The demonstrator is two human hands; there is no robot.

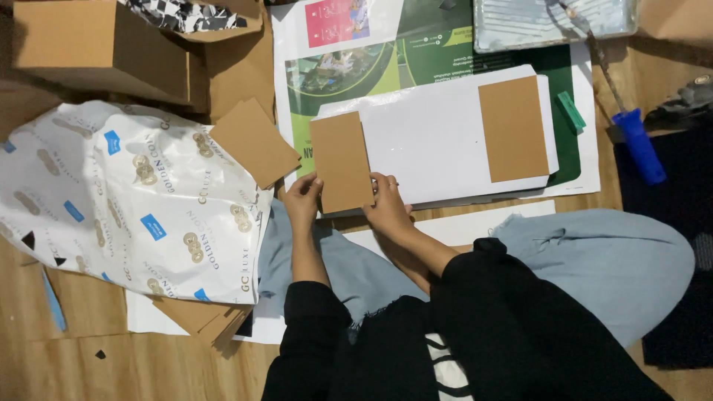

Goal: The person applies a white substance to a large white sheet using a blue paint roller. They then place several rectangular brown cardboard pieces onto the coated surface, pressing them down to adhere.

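A brown cardboard rectangle [340, 160] lies on the left end of a white sheet [431, 141], overhanging its near edge. My left hand [302, 202] grips the rectangle's lower left corner. My right hand [386, 206] presses its lower right corner, fingers on the card. A second brown rectangle [512, 128] lies flat on the right end of the same white sheet. Under the sheet is a printed green and white poster [349, 67].
A loose brown card [254, 141] rests left of my hands, on a large white printed wrapper [126, 193]. More brown cards [204, 319] stack under it. Cardboard boxes [96, 44] stand far left. A paint tray [553, 21], blue-handled roller [639, 141] and green eraser-like block [571, 111] lie right.
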